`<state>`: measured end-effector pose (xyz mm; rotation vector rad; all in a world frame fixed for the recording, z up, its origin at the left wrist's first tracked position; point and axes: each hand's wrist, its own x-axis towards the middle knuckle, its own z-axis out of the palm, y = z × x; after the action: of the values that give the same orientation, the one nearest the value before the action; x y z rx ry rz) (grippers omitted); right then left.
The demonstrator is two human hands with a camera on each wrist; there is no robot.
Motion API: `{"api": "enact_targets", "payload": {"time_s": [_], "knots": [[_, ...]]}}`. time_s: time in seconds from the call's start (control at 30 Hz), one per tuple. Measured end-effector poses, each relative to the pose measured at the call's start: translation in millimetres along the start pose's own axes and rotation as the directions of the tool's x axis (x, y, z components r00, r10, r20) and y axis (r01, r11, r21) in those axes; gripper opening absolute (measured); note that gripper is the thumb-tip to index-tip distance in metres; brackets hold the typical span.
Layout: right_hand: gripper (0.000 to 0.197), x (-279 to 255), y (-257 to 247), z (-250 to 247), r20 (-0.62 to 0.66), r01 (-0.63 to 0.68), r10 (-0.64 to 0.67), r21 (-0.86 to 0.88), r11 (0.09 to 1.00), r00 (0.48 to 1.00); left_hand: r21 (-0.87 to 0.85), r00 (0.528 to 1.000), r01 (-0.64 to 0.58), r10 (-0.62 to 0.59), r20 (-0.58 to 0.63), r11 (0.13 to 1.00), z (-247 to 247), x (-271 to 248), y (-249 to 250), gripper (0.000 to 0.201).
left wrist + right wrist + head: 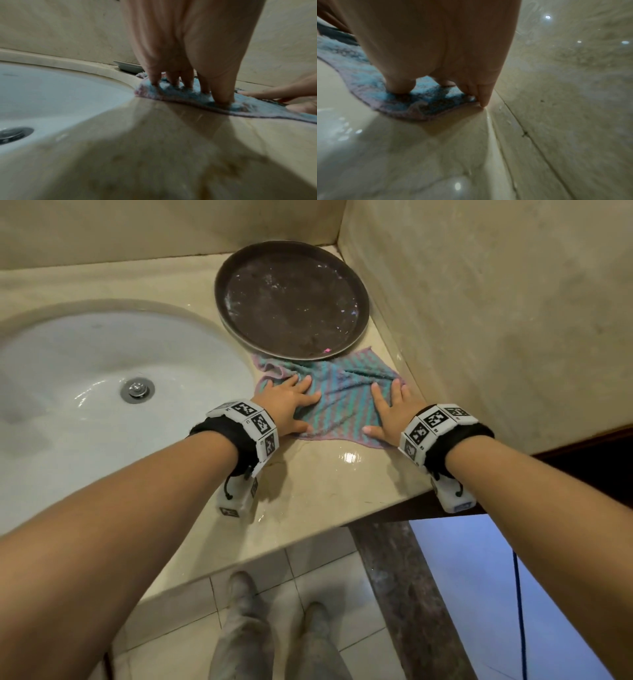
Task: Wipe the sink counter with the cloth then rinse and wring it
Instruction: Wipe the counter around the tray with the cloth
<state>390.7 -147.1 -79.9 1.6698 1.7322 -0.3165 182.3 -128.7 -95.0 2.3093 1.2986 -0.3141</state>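
Observation:
A blue and pink striped cloth [342, 398] lies spread on the beige sink counter [325, 484], between the white basin [85, 392] and the right wall. My left hand [291, 405] presses flat on the cloth's left part with fingers spread. My right hand [390, 409] presses flat on its right part, close to the wall. In the left wrist view my fingers [221, 94] push down into the cloth [188, 94]. In the right wrist view my right hand's fingers [399, 86] rest on the cloth [426, 102] beside the wall joint.
A round dark tray [291, 299] sits on the counter just behind the cloth, its near edge over the cloth's far edge. The basin's metal drain [137, 388] is at the left. The counter's front edge [260, 556] is wet and shiny. A tiled floor lies below.

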Motion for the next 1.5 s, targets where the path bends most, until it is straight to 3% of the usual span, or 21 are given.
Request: {"api": "enact_targets", "payload": {"time_s": [0.4,0.6,0.7,0.83,1.07,1.27,1.4,1.5], "knots": [[0.080,-41.8,-21.7,27.7,-0.054,0.167,-0.166,0.005,0.986,0.985,-0.028,0.995,0.098,-0.097,0.015,0.995,34.0,-67.9,30.0,0.062],[0.045,-60.0,-46.2,19.7,-0.177,0.390,-0.420,-0.179,0.903,0.890,-0.236,0.966,0.204,-0.234,-0.107,0.950,48.4,-108.6,31.6,0.044],[0.023,-67.2,-57.8,17.3,-0.206,0.442,-0.492,-0.243,0.863,0.846,-0.255,0.944,0.252,-0.295,-0.149,0.934,48.0,-125.9,33.5,0.032],[0.020,-71.4,-74.9,10.2,-0.249,0.459,-0.526,-0.281,0.843,0.813,-0.274,0.920,0.318,-0.365,-0.144,0.908,45.9,-139.3,23.7,0.026],[0.026,-50.2,-107.4,-20.0,-0.221,0.474,-0.523,-0.240,0.847,0.823,-0.301,0.952,0.229,-0.278,-0.131,0.926,21.1,-132.6,-14.3,0.021],[0.026,-19.1,-143.0,-76.0,-0.113,0.433,-0.443,-0.104,0.895,0.889,-0.386,0.965,0.208,-0.254,-0.072,0.899,-18.8,-112.9,-96.5,0.019],[0.023,3.5,-172.9,-119.1,-0.150,0.412,-0.407,0.005,0.911,0.901,-0.333,0.960,0.232,-0.270,-0.074,0.914,-45.9,-103.9,-150.5,0.016],[0.027,18.2,-192.8,-144.6,-0.163,0.392,-0.378,0.058,0.918,0.911,-0.338,0.956,0.239,-0.282,-0.083,0.910,-65.0,-102.1,-183.8,0.030]]}}
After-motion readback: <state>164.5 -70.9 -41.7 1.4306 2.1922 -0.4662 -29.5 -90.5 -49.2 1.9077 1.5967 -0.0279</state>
